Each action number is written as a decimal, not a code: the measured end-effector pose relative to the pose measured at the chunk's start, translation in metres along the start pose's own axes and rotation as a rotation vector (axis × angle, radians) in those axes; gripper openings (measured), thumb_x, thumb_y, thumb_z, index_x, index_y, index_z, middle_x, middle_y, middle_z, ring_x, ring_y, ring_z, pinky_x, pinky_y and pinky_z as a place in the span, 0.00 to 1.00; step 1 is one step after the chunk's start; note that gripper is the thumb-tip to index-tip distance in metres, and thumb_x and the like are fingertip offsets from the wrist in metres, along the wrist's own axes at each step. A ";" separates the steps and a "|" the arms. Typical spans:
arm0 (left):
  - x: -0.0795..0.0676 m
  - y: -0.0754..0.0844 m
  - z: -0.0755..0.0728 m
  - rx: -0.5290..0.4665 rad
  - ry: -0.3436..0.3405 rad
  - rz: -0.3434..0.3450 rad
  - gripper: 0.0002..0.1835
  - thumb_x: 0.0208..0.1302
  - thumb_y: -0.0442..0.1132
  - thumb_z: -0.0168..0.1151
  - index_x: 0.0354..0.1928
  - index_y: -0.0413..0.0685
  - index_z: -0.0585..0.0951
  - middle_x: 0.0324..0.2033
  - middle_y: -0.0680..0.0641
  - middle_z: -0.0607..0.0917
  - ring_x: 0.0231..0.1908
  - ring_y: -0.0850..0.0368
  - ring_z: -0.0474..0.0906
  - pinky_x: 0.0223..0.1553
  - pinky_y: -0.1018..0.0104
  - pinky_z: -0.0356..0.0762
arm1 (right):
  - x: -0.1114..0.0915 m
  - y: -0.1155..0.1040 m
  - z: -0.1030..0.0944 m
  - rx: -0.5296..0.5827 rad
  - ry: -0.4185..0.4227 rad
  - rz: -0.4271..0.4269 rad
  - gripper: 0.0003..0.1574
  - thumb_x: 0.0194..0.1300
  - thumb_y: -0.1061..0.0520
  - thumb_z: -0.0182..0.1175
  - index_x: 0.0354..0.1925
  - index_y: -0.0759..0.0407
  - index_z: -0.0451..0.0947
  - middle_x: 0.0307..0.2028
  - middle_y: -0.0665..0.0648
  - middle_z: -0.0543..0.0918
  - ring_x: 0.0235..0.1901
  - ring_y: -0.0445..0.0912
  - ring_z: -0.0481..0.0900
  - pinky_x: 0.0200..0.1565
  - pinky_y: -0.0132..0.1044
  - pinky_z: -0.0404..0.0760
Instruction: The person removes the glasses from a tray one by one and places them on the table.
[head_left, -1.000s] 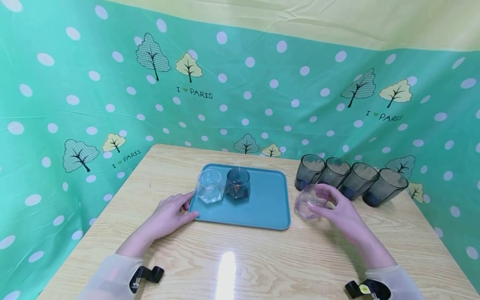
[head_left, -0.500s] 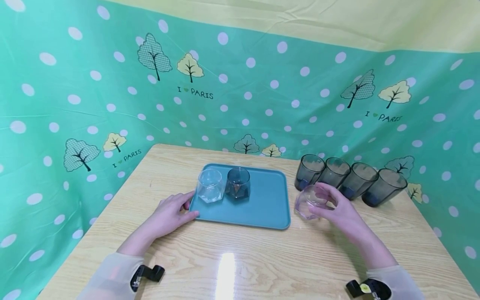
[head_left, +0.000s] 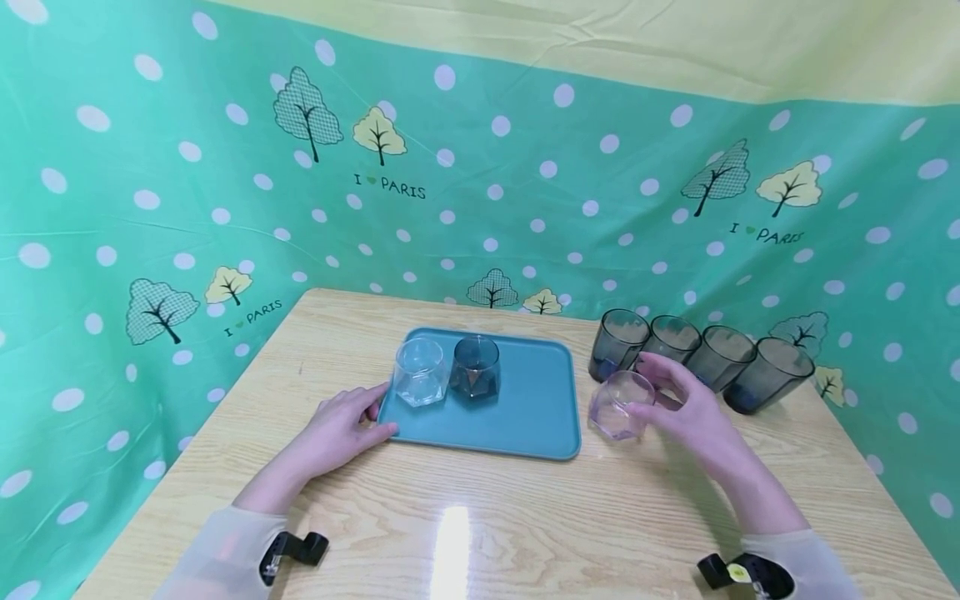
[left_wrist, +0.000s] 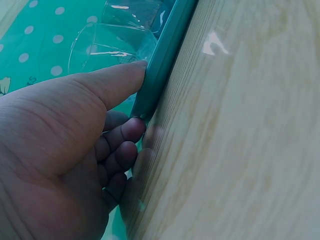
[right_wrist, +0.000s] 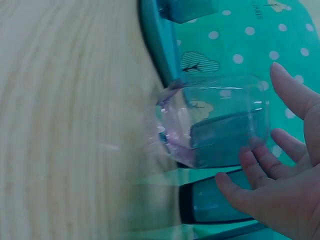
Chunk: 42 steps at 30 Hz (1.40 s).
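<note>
My left hand (head_left: 341,429) grips the near left corner of a blue tray (head_left: 536,400), its thumb against the rim and the other fingers curled at the corner. On the tray's left part stand a clear glass (head_left: 420,375) and a smoky grey glass (head_left: 476,371), side by side. A pinkish faceted glass (head_left: 618,408) stands upright on the table, just right of the tray. Around its right side is my right hand (head_left: 686,408), fingers spread; in the right wrist view the thumb is apart from the glass and some fingertips (right_wrist: 247,152) overlap its rim.
Several tall grey tumblers (head_left: 772,375) stand in a slanting row at the back right, close behind my right hand. A patterned green cloth (head_left: 487,208) hangs behind the wooden table (head_left: 540,533).
The right hand has loosened from the pinkish glass and drawn slightly right, its fingers spreading wider. The glass stays in place. The left hand and tray have not moved.
</note>
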<state>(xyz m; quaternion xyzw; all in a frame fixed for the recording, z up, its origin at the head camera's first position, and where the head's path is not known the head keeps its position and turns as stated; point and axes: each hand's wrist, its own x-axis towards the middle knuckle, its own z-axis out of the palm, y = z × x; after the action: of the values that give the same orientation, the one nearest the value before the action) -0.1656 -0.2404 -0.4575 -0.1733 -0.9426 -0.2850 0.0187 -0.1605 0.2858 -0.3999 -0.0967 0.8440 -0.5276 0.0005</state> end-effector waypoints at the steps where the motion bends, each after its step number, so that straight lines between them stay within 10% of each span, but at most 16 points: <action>1: 0.000 0.000 0.000 0.000 -0.001 -0.001 0.40 0.74 0.51 0.75 0.77 0.32 0.74 0.38 0.57 0.77 0.38 0.58 0.69 0.47 0.52 0.64 | 0.000 -0.003 -0.001 -0.001 0.013 -0.015 0.54 0.74 0.57 0.75 0.86 0.60 0.59 0.77 0.67 0.70 0.76 0.58 0.69 0.68 0.29 0.73; 7: 0.000 0.001 0.000 0.000 -0.001 -0.003 0.40 0.74 0.52 0.75 0.77 0.32 0.74 0.38 0.58 0.77 0.38 0.58 0.69 0.47 0.52 0.64 | -0.001 -0.019 -0.008 -0.015 0.095 -0.091 0.48 0.75 0.57 0.75 0.84 0.59 0.64 0.74 0.64 0.74 0.72 0.47 0.73 0.67 0.27 0.74; 15: -0.001 0.001 -0.001 0.002 -0.010 -0.007 0.41 0.74 0.52 0.75 0.77 0.32 0.74 0.38 0.58 0.77 0.38 0.58 0.68 0.47 0.52 0.63 | 0.005 -0.038 -0.005 0.010 0.090 -0.081 0.46 0.77 0.53 0.74 0.84 0.51 0.67 0.76 0.60 0.74 0.76 0.56 0.72 0.63 0.26 0.76; 42: -0.001 0.001 0.000 0.005 -0.001 0.001 0.40 0.74 0.52 0.75 0.77 0.32 0.75 0.37 0.58 0.77 0.38 0.58 0.69 0.46 0.53 0.63 | 0.051 -0.087 0.084 0.253 -0.091 -0.135 0.47 0.72 0.57 0.77 0.82 0.51 0.69 0.75 0.54 0.75 0.75 0.54 0.72 0.70 0.42 0.75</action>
<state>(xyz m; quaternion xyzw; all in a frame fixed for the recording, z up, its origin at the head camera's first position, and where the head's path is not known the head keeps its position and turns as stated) -0.1639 -0.2398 -0.4569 -0.1739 -0.9432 -0.2824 0.0189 -0.1876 0.1654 -0.3542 -0.1763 0.7616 -0.6234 0.0155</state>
